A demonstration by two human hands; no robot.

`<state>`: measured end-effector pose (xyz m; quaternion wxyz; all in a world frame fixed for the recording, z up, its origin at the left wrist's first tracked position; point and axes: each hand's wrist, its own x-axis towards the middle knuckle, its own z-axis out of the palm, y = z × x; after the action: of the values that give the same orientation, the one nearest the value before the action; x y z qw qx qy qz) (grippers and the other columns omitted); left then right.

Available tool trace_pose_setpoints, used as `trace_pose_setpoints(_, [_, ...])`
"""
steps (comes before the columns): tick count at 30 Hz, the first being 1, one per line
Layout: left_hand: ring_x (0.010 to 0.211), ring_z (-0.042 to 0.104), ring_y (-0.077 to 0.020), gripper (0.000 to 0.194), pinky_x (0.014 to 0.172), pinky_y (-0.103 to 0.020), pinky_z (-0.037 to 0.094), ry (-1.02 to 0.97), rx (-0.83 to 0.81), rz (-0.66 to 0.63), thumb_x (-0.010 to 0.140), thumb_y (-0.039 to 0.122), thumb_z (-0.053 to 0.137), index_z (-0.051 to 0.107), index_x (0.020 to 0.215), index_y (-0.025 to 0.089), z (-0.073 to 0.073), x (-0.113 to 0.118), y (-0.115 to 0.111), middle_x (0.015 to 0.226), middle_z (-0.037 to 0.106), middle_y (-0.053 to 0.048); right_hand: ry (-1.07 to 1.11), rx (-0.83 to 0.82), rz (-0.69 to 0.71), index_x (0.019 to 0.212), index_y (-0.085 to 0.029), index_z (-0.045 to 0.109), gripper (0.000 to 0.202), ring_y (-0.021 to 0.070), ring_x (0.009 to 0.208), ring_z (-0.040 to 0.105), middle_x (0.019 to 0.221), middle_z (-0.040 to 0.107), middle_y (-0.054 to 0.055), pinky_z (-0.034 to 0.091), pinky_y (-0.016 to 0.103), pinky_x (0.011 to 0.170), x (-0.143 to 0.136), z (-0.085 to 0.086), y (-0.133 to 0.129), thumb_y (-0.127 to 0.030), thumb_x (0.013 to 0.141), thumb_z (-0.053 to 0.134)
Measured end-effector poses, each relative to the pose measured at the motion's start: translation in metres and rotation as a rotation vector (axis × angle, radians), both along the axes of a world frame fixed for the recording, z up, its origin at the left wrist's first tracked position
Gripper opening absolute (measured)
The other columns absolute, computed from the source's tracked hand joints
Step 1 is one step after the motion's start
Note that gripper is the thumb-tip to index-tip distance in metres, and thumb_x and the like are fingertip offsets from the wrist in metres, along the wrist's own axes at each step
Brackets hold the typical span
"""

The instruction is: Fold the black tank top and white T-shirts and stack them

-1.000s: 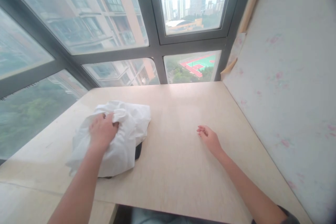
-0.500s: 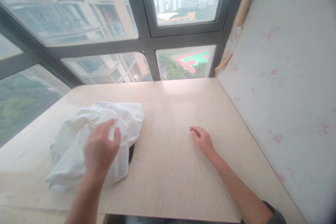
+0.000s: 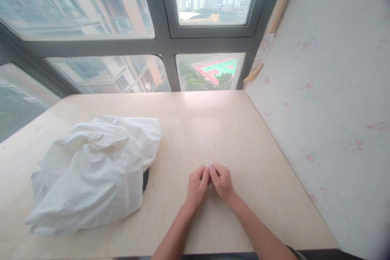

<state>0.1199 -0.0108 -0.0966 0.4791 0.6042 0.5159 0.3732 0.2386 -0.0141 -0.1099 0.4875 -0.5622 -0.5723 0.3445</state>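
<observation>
My left hand (image 3: 197, 185) and my right hand (image 3: 222, 180) meet near the front middle of the pale wooden surface (image 3: 195, 130). Their fingers are curled and the fingertips and thumbs touch each other. Something small and reddish-dark shows between them, too hidden to make out. To the left of the hands lies a crumpled white cloth (image 3: 97, 174), touched by neither hand. A dark object (image 3: 146, 179) pokes out from under the cloth's right edge; most of it is covered.
Grey window frames (image 3: 164, 44) rise behind the surface, with buildings and a sports court outside. A wall with floral paper (image 3: 319, 89) borders the right side, its paper peeling at the corner near the window.
My left hand has left its place over the white cloth and moved right to meet my right hand. My right hand has come slightly nearer and left. The view has shifted a little.
</observation>
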Motion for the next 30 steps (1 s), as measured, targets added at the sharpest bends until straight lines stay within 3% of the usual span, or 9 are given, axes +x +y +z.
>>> trace_pose_setpoints(30, [0.06, 0.047, -0.0147, 0.046, 0.06, -0.029, 0.034, 0.038, 0.048, -0.029, 0.098, 0.053, 0.037, 0.046, 0.067, 0.021, -0.0031, -0.0021, -0.0008, 0.062, 0.052, 0.0, -0.012, -0.017, -0.001, 0.062, -0.021, 0.039, 0.044, 0.012, 0.055, 0.041, 0.056, 0.043, -0.003, 0.031, 0.025, 0.054, 0.0011, -0.0022, -0.0043, -0.044, 0.099, 0.039])
